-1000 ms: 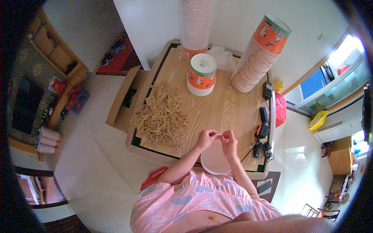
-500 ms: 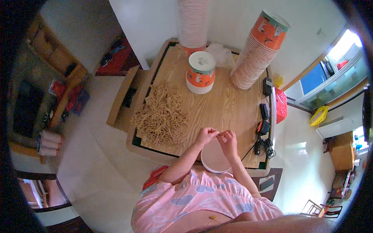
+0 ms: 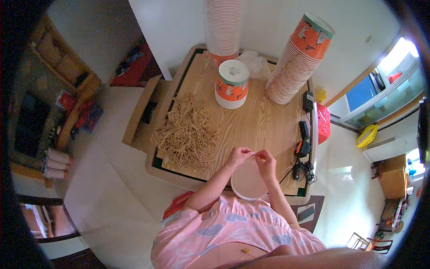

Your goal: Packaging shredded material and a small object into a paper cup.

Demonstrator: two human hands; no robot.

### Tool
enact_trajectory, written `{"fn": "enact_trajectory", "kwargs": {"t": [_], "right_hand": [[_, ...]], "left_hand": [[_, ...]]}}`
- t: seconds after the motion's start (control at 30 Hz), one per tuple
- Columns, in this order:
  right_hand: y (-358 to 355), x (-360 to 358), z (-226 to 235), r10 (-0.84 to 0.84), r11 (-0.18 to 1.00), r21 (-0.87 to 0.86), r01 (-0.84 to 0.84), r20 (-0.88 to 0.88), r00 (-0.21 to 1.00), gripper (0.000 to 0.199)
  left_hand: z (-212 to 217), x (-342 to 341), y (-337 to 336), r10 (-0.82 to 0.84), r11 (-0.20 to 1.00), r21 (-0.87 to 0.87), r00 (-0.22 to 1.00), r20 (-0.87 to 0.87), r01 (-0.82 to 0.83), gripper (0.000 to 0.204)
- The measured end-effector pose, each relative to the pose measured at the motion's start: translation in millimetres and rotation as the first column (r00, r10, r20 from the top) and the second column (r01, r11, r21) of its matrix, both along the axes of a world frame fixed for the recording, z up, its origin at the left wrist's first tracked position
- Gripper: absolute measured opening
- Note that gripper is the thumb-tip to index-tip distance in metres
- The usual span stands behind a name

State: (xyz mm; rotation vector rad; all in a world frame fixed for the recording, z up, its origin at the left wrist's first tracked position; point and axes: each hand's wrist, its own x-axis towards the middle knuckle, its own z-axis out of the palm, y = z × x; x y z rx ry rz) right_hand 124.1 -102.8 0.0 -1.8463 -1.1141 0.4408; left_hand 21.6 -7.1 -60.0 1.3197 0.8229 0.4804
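- Head view: the left hand [image 3: 238,156] and right hand [image 3: 267,161] meet over the near edge of the counter [image 3: 264,121], fingertips pinched toward each other. They seem to share a thin pale strand [image 3: 255,155] between them, too small to be sure of.
- Both hands are nearly closed, thumb against forefinger. I would judge that fine grip suits something slender better than a full fist would.
- Just below the hands, at 6 o'clock from them, sits a round white bowl [image 3: 249,183], open side up, placed where anything dropped would land in it.
- At 9 o'clock from the hands lies a loose noodle pile [image 3: 186,133], within easy reach of the left hand.
- Toward 12 o'clock stands a lidded orange cup [image 3: 232,84], and behind it a tall cup stack [image 3: 222,27].
- At 1 o'clock a second, leaning stack [image 3: 299,60] rests by the wall, both kept well apart from the working spot.
- At 3 o'clock, chargers [image 3: 303,148] with cables line the counter's right edge.
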Motion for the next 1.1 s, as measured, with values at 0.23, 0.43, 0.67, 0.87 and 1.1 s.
{"fn": "enact_trajectory", "kwargs": {"t": [0.23, 0.43, 0.67, 0.87, 1.1], "right_hand": [[-2, 6, -3, -0.026, 0.999, -0.036, 0.023, -0.089, 0.996, 0.009], [-2, 9, 1, 0.013, 0.996, -0.081, -0.020, -0.080, 0.997, 0.008], [-2, 14, -5, 0.022, 0.999, -0.042, -0.023, -0.023, 0.999, 0.007], [-2, 13, -2, 0.034, 0.999, -0.017, -0.035, -0.059, 0.998, 0.007], [-3, 13, -2, 0.024, 0.998, -0.050, -0.029, -0.094, 0.995, 0.006]], "left_hand": [[7, 3, -1, -0.063, 0.995, -0.072, 0.995, 0.081, 0.069, 0.014], [6, 2, 0, -0.124, 0.991, -0.044, 0.991, 0.048, 0.126, 0.013], [-18, 12, 2, -0.077, 0.993, -0.089, 0.997, 0.021, 0.079, 0.012], [-16, 12, 8, -0.130, 0.991, -0.036, 0.992, 0.000, 0.130, 0.013], [-1, 8, 5, -0.133, 0.970, -0.186, 0.981, 0.143, 0.158, 0.011]]}}
